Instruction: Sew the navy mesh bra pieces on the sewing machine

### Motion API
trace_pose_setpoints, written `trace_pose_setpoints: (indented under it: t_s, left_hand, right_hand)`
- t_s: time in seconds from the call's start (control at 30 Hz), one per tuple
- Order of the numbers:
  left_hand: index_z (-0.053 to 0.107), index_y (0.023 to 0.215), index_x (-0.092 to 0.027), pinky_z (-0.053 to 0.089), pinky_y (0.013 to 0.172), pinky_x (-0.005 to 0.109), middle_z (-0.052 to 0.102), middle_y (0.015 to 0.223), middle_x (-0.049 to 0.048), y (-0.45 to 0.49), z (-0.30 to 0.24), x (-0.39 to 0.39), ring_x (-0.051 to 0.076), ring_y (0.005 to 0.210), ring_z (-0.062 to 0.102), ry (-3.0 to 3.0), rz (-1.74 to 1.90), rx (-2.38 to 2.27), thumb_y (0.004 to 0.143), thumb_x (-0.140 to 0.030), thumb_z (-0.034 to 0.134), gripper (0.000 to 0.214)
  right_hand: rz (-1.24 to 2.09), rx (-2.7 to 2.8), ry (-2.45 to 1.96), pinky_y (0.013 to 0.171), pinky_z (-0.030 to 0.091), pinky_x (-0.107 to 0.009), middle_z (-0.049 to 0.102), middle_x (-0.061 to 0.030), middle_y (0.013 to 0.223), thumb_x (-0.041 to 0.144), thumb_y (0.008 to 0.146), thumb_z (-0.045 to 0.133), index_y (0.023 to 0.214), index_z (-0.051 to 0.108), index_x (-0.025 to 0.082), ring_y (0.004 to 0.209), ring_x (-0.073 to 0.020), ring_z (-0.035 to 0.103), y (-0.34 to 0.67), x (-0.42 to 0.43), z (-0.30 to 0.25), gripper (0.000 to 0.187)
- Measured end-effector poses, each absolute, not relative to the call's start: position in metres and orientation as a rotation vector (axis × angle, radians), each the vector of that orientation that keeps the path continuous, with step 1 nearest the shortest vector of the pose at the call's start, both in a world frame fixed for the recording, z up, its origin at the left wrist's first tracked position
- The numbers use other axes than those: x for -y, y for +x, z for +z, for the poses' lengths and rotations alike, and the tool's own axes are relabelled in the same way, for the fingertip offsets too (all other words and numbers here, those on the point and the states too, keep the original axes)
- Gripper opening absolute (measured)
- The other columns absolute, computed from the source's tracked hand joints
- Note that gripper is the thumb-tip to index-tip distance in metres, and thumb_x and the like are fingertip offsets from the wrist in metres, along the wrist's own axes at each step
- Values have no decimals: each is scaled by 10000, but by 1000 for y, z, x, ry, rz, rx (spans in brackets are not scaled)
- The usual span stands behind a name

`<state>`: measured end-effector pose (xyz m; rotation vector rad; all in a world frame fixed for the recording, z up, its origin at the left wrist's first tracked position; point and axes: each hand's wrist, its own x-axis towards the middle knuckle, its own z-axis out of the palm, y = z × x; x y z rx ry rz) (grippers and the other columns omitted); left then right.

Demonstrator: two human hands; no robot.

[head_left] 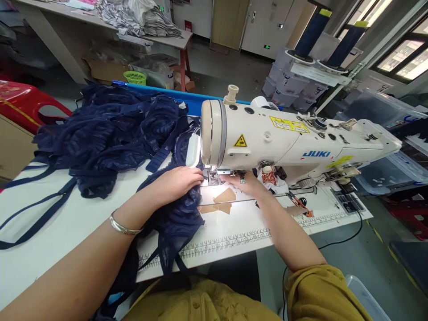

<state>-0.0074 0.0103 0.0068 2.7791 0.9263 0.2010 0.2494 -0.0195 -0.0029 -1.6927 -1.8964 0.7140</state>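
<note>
The navy lace garment (174,214) lay on the white table (67,223) just left of the sewing machine (267,138), one end drawn under the machine's head and the other hanging over the table's near edge. Farther left of the machine, a heap of the same navy lace (107,129) was piled on the table, with dark straps (36,209) trailing from it toward the near-left edge. The left hand (179,180), a silver bangle (123,228) on its wrist, rested palm down on the garment left of the needle area, fingers loosely together and nearly flat, pressing the cloth rather than gripping it. Below the machine's head, a lit patch of table held tan tape pieces (222,200). The right hand (242,182), wearing a ring, lay just right of the presser foot under the machine's arm, fingers stretched toward the needle; it seemed to touch the garment's edge there, though glare and the machine's shadow made it hard to tell whether it pinched anything. Right of that hand, beneath the machine's body, scissors with orange handles (299,204) lay on the table.
</note>
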Motion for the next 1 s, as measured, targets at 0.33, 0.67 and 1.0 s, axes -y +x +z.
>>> trace_pose_setpoints:
  t_s: [0.33,0.67,1.0]
  left_hand:
    - [700,1019,-207,451,798,305,720,1008,53,3,6,-2,181,881,644,2745,639,-763,999,-391,427,330]
    - [690,915,-173,471,770,275,729,881,37,7,-9,-7,155,815,642,2615,798,-730,988,-328,468,280]
    - [689,937,-174,477,785,295,736,905,42,10,-8,-4,159,825,659,2616,811,-802,974,-301,481,247]
  right_hand:
    - [1524,1560,-1425,426,350,-156,567,31,705,306,817,617,793,619,190,576,-73,510,207,22,-13,118]
    - [1611,1553,-1274,491,414,-142,615,9,813,316,872,564,811,635,186,587,-53,485,212,20,-18,160]
    - [1539,1618,-1232,537,456,-166,508,32,731,393,853,551,725,532,209,587,-71,460,213,22,-19,225]
